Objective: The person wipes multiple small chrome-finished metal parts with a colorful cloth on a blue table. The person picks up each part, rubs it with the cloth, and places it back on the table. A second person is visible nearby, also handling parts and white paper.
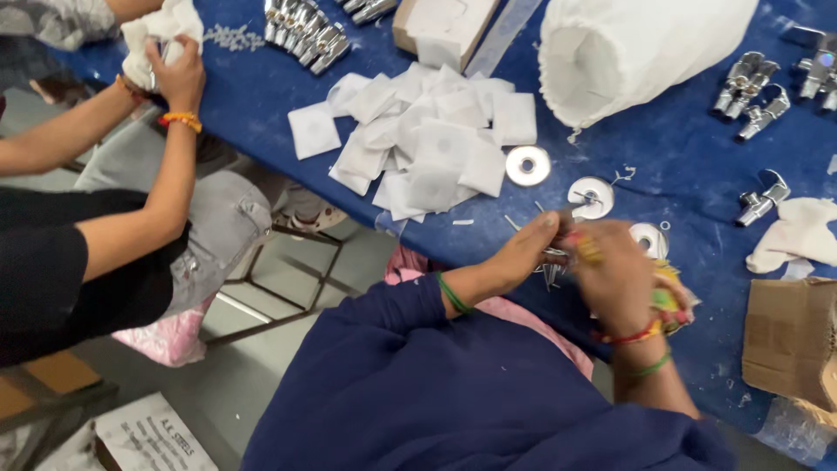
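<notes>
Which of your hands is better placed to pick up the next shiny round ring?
Probably the right hand: the nearest metal ring lies just beyond it, while the left hand pinches small metal pieces.

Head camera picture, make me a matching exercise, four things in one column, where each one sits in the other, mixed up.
Things:
1. white paper squares
2. big white cloth bag
3. cardboard box
4. person's hands, left hand and right hand

Places:
A. right edge, lower down
B. top right, lying on its side
C. piled at the middle of the blue table
D. at the table's near edge, over small metal pins

Pairs: 1-C, 2-B, 3-A, 4-D
</notes>
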